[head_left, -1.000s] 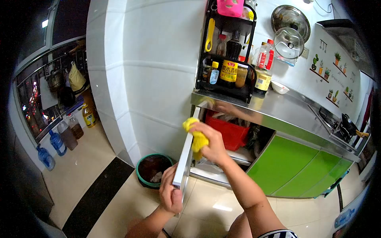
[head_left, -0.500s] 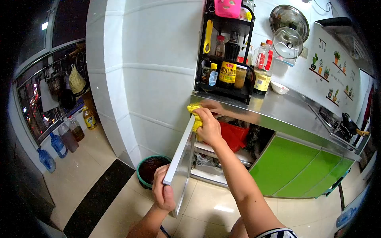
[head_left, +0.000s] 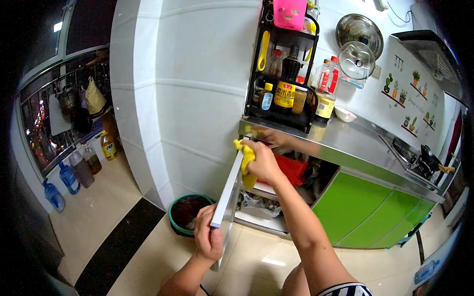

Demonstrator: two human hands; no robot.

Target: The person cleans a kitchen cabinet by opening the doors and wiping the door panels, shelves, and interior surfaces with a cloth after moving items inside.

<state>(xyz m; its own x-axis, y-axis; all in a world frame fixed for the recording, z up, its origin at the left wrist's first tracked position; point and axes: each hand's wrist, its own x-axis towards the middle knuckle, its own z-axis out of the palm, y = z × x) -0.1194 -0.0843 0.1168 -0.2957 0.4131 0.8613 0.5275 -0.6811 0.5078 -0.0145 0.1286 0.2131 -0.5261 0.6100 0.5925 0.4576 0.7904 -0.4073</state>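
An open cabinet door point(head_left: 228, 192) stands out from the counter, its pale edge facing up. My left hand point(head_left: 207, 234) grips the door's near end, fingers on the outer face and thumb by the edge. At the far end, close under the counter, my right hand point(head_left: 261, 162) is closed on a yellow cloth point(head_left: 248, 160), which touches the door's top edge and hangs down the inner side. Behind my right hand, a red container point(head_left: 291, 169) and plastic bags point(head_left: 259, 203) sit inside the cabinet.
A bin point(head_left: 190, 213) with a green rim stands left of the door. Above are the steel counter point(head_left: 355, 138) and a black rack point(head_left: 284, 118) of bottles. Green doors point(head_left: 360, 207) lie to the right, a wok point(head_left: 429, 159) farther right. Bottles point(head_left: 69, 177) line the left wall.
My right hand and the cloth moved to the door's far end, then slightly back, with the cloth now hanging lower. My left hand keeps its grip on the near end. The view has shifted slightly.
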